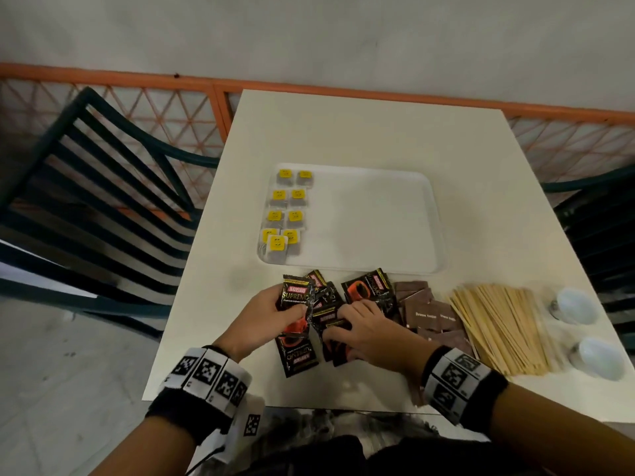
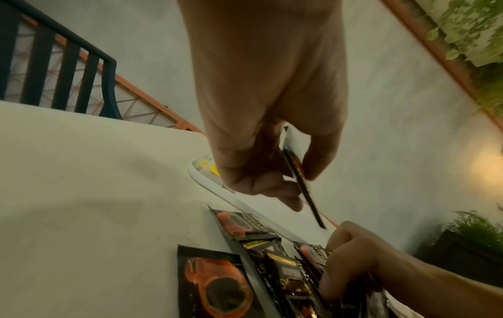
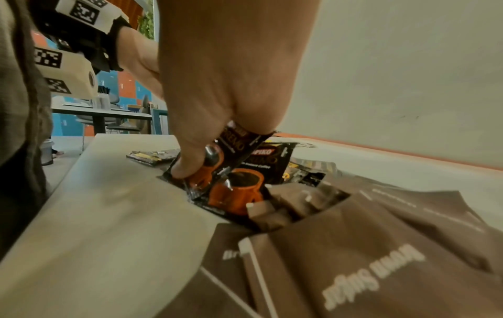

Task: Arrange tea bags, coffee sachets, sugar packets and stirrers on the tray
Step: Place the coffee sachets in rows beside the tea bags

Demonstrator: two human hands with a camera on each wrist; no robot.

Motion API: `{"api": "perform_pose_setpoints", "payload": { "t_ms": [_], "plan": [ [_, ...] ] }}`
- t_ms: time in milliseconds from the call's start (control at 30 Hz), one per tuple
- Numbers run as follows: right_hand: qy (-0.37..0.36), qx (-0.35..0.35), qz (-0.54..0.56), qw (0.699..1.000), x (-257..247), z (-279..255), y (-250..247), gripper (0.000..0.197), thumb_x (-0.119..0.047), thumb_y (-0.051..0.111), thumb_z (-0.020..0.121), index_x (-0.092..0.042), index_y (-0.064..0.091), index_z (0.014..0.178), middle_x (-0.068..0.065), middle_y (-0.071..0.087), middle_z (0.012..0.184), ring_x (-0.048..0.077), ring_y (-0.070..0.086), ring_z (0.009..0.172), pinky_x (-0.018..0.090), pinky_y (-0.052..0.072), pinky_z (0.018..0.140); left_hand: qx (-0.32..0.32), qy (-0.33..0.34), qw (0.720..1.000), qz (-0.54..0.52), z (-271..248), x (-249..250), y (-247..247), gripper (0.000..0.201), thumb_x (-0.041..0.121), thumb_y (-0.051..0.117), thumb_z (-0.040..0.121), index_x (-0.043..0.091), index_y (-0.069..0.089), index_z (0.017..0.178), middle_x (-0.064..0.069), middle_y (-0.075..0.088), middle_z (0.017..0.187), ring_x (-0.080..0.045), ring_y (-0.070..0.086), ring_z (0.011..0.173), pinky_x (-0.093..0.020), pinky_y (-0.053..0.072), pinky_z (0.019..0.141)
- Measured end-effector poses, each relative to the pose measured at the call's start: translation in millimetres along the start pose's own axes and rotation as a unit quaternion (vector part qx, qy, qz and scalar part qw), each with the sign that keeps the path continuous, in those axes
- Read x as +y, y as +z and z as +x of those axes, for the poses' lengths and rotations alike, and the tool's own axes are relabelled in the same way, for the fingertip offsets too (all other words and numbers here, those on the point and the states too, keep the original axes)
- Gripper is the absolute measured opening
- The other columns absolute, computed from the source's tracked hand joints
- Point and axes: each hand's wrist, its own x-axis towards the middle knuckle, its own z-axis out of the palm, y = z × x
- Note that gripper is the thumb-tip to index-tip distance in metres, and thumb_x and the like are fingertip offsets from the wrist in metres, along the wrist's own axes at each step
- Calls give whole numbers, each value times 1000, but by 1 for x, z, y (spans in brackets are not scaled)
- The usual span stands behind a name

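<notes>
The left hand (image 1: 271, 316) pinches one coffee sachet (image 1: 295, 297) upright above the sachet pile (image 1: 326, 324) near the white tray (image 1: 378, 218). The right hand (image 1: 364, 331) pinches another sachet (image 3: 217, 163), its fingertips hidden. Tea bags (image 1: 285, 214) fill the tray's left side.

The left hand (image 2: 266, 103) reaches down from the top edge, thumb and fingers pinching a black coffee sachet (image 2: 300, 178) seen edge-on — it hangs tilted, its lower corner above the pile. Below lie more coffee sachets (image 2: 255, 264) on the pale worktop (image 2: 90, 193), overlapping, one lying flat at the near edge with an orange cup printed on it. The right hand (image 2: 354, 258) comes in from the lower right, fingers curled down onto the pile. Behind the left hand's fingers runs the white rim of the tray (image 2: 207, 182), with a bit of yellow just inside it. Farther back — a dark slatted chair (image 2: 68, 71), an orange-framed lattice railing (image 2: 152, 101) and green plants (image 2: 471, 28).
</notes>
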Motion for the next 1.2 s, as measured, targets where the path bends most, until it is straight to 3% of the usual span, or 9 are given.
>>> {"api": "perform_pose_setpoints", "payload": {
  "t_ms": [233, 367, 467, 567, 667, 833, 1000, 1067, 1200],
  "plan": [
    [34, 4, 120, 992, 6, 7, -24, 41, -15, 53, 91, -22, 39, 129, 15, 46, 119, 29, 42, 111, 44, 36, 95, 11, -21, 995, -99, 12, 8, -2, 27, 15, 56, 75, 22, 54, 101, -2, 69, 89, -15, 64, 84, -36, 49, 86],
    [66, 68, 242, 966, 17, 13, -37, 44, -13, 59, 87, -29, 44, 126, 7, 42, 112, 19, 41, 102, 32, 39, 93, -43, -24, 996, -69, 16, 13, 5, 20, 25, 46, 95, 19, 53, 113, -5, 67, 104, -22, 62, 104, -39, 45, 99],
    [74, 93, 311, 943, 24, 16, -47, 39, -13, 61, 86, -22, 52, 123, -2, 38, 102, 8, 38, 91, 18, 33, 85, -120, 11, 992, -45, 11, 24, 11, 44, 49, 39, 92, 17, 53, 120, -5, 64, 115, -14, 60, 110, -33, 46, 99],
    [64, 116, 341, 931, 25, 20, -59, 40, -16, 60, 87, -20, 51, 125, -1, 43, 105, 7, 39, 94, 12, 31, 82, -156, 50, 986, -38, 8, 33, 12, 19, 25, 56, 89, 26, 56, 108, 10, 66, 101, 4, 62, 95, -17, 48, 83],
    [63, 118, 394, 909, 19, 24, -73, 48, -21, 63, 86, -25, 42, 129, 0, 42, 113, 7, 42, 102, 12, 35, 85, -182, 45, 981, -57, 9, 30, 10, 29, 2, 69, 78, 19, 62, 100, 6, 70, 90, -6, 66, 87, -18, 50, 76],
    [30, 129, 411, 902, 8, 33, -87, 76, -24, 73, 76, -26, 31, 139, -11, 32, 119, -17, 33, 106, 1, 34, 87, -203, -63, 950, -230, 0, 24, 8, 18, 10, 70, 71, 4, 65, 87, -16, 66, 86, -23, 68, 84, -30, 55, 75],
    [-31, 203, 216, 954, -4, 48, -75, 87, -57, 66, 66, -19, 34, 138, 6, 48, 127, 14, 39, 112, 28, 33, 96, -180, -126, 926, -309, -3, 22, -6, 17, 14, 61, 79, 5, 70, 90, -12, 73, 84, -19, 70, 76, -29, 54, 71],
    [-18, 208, 245, 947, -7, 50, -74, 89, -58, 67, 66, -18, 34, 139, 8, 46, 130, 17, 41, 117, 29, 32, 99, -148, -119, 937, -292, -5, 22, -10, 13, 7, 52, 88, 5, 65, 91, -10, 73, 77, -18, 70, 68, -26, 57, 61],
    [53, 172, 342, 922, 3, 40, -70, 84, -60, 60, 74, -21, 28, 142, 2, 38, 138, 12, 33, 125, 35, 30, 109, -65, -93, 957, -266, -9, 13, -18, 19, 8, 47, 93, 5, 60, 106, -11, 73, 89, -21, 71, 78, -30, 58, 69]
  ]
}}
